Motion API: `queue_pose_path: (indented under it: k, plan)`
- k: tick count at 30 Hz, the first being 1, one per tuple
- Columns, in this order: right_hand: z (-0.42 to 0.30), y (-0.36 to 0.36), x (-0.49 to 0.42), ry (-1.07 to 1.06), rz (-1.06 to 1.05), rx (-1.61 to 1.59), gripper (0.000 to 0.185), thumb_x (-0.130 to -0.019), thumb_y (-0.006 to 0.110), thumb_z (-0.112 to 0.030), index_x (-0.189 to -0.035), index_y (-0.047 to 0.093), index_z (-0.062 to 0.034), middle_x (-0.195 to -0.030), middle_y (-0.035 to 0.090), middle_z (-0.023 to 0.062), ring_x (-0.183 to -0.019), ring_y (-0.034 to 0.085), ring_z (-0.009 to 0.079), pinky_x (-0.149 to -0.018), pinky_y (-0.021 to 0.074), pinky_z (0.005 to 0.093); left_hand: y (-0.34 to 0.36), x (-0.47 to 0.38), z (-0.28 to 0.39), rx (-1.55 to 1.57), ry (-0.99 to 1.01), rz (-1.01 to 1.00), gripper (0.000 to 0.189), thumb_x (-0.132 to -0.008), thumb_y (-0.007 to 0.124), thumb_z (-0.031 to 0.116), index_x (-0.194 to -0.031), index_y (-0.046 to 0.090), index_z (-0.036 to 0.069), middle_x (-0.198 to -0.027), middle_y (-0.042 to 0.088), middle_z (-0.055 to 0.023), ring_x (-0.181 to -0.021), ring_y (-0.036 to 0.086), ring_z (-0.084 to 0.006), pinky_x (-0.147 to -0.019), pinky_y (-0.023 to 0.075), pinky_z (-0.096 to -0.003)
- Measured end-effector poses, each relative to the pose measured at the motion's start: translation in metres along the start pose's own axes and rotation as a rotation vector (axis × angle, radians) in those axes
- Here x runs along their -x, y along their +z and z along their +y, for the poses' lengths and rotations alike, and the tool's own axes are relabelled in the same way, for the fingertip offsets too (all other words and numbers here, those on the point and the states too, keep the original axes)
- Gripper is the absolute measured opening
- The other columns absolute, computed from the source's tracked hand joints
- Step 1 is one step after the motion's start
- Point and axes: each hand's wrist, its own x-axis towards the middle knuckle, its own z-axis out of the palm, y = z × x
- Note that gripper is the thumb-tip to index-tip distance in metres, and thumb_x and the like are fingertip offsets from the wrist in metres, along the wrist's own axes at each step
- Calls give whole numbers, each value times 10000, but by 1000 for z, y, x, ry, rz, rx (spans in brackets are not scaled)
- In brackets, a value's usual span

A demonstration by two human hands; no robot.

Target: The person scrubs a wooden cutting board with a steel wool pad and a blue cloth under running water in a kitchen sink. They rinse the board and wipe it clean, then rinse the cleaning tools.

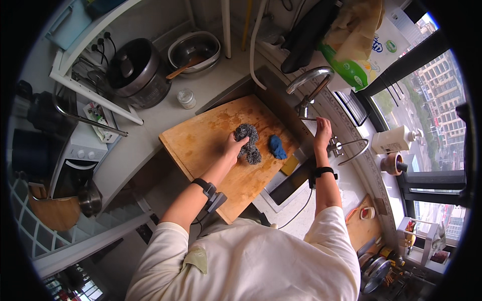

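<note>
My left hand [233, 148] grips a crumpled black-and-grey scrubbing cloth [247, 135], which rests on a large wooden cutting board [203, 139]. Dark wet patches mark the board, and it lies across the sink [273, 84], hiding much of the basin. To the right of the cloth, a wadded blue cloth [277, 146] sits on the board. At the sink's right side, the fingers of my right hand [323, 133] are on the end of the lever [308, 119] of a chrome faucet [314, 81]. No water stream is visible from its spout.
A small glass jar [186, 98], an electric pressure cooker [137, 75] and a bowl [194, 52] with a wooden-handled utensil stand on the left counter. A yellow sponge [289, 165] lies beside the board. A white pump bottle [393, 139] stands on the windowsill.
</note>
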Motion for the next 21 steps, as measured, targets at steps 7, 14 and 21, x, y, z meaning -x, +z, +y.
queue_pose_path:
  k: [7, 14, 21]
  plan:
    - [2, -7, 1, -11, -38, -49, 96, -895, 646, -56, -939, 712, -2, -922, 675, 137, -843, 662, 298, -765, 519, 352, 42, -36, -3, -1, -14, 105, 393, -840, 753, 78, -1184, 568, 29, -1086, 673, -82, -956, 652, -193, -823, 539, -338]
    - [0, -5, 7, 20, -6, -65, 95, -903, 650, -60, -946, 717, -8, -930, 680, 120, -858, 664, 264, -771, 514, 339, 68, -68, -8, -20, 87, 128, 539, -741, 808, 83, -1199, 533, 12, -1116, 646, -113, -1009, 628, -215, -871, 510, -351]
    - [-15, -9, 10, -3, -20, -67, 126, -891, 644, -10, -995, 715, -10, -987, 683, 125, -914, 666, 274, -820, 514, 343, 91, -89, -8, -23, 113, 129, 511, -794, 762, 35, -1244, 519, 35, -1153, 639, -89, -1034, 622, -196, -878, 518, -341]
